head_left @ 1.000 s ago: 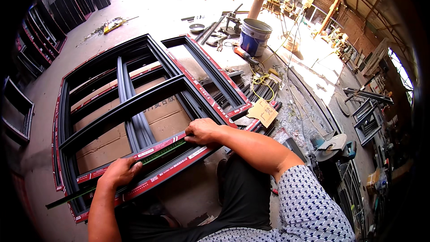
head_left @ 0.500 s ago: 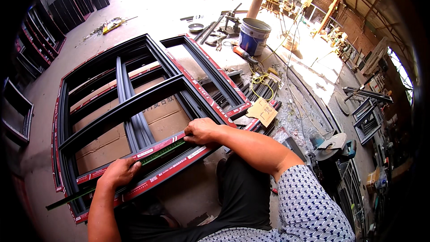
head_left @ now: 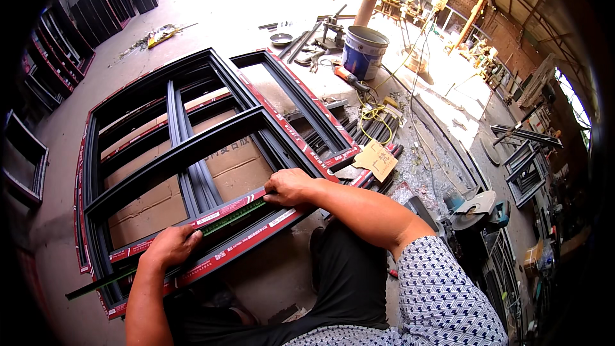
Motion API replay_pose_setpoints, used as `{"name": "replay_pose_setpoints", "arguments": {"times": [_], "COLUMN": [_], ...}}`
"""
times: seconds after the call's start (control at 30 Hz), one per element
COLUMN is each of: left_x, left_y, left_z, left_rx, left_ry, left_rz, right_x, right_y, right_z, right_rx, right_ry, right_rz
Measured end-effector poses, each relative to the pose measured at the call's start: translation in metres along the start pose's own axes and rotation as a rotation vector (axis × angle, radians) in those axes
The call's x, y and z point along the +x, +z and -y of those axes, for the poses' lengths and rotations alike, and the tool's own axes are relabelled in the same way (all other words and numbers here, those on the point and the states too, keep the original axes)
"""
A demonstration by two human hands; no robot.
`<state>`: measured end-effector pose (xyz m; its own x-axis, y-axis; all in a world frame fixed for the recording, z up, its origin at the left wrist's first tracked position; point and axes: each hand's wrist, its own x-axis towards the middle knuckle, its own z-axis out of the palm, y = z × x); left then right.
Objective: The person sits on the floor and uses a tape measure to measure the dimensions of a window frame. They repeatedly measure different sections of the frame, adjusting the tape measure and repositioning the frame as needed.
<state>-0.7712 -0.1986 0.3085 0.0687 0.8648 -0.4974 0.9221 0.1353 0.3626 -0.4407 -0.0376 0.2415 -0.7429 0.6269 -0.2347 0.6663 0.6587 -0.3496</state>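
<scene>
A dark grey window frame [head_left: 168,163] with red protective film along its edges lies in front of me, stacked on other frames. A long, thin green strip [head_left: 234,216] runs along its near rail, and its free end sticks out past the frame's left corner. My left hand [head_left: 172,247] is closed over the strip at the left part of the rail. My right hand [head_left: 287,187] pinches the strip farther right, near the frame's near right corner. Fingertips of both hands are partly hidden.
Brown cardboard [head_left: 237,166] lies beneath the frame. To the right are a blue and white bucket [head_left: 364,52], an angle grinder [head_left: 350,78], yellow cord [head_left: 373,118], loose profiles and a cut-off saw [head_left: 474,208]. More frames [head_left: 64,45] lean at the left.
</scene>
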Motion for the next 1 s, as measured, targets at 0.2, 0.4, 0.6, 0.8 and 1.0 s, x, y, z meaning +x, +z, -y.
{"name": "replay_pose_setpoints", "arguments": {"times": [0.2, 0.4, 0.6, 0.8, 1.0], "left_x": [0.0003, 0.0007, 0.0012, 0.0024, 0.0012], "left_y": [-0.0006, -0.0001, 0.0025, 0.0029, 0.0025], "left_z": [-0.0009, 0.0001, 0.0022, 0.0033, 0.0025], "left_rx": [0.017, 0.030, -0.009, -0.008, -0.029], "left_ry": [-0.012, -0.004, 0.029, 0.050, 0.060], "left_rz": [0.019, 0.015, -0.028, -0.036, -0.052], "right_x": [0.0031, 0.0012, 0.0012, 0.0007, 0.0000], "right_y": [0.0079, 0.0043, 0.0039, 0.0044, 0.0028], "right_z": [-0.0065, -0.0034, -0.0034, -0.0035, -0.0023], "right_rx": [-0.006, 0.002, 0.009, 0.018, 0.027], "right_ry": [-0.005, 0.000, 0.005, 0.011, 0.016], "right_rz": [-0.030, -0.021, -0.023, -0.024, -0.023]}}
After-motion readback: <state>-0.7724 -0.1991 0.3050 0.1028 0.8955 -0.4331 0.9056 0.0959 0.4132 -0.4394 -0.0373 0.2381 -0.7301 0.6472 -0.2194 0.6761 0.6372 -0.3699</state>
